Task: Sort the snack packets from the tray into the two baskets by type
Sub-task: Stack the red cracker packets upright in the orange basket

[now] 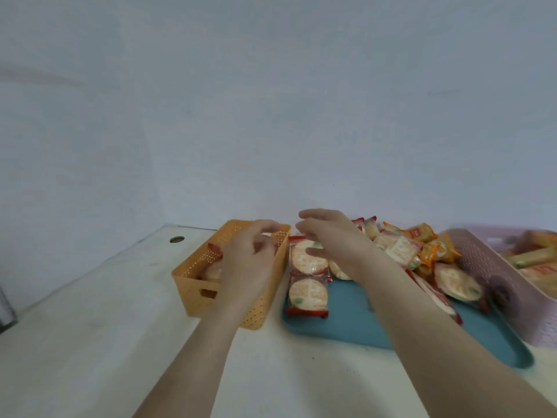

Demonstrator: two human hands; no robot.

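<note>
a plain pale blue-grey wall (271,101) fills the upper half of the view, bare and evenly lit with soft, shadowless light. below it runs a white counter (90,342), its surface faintly scuffed. a small round dark hole (177,239) sits in the counter near its far left corner. at the left edge, a dark object (4,306) is cut off by the frame.
</note>
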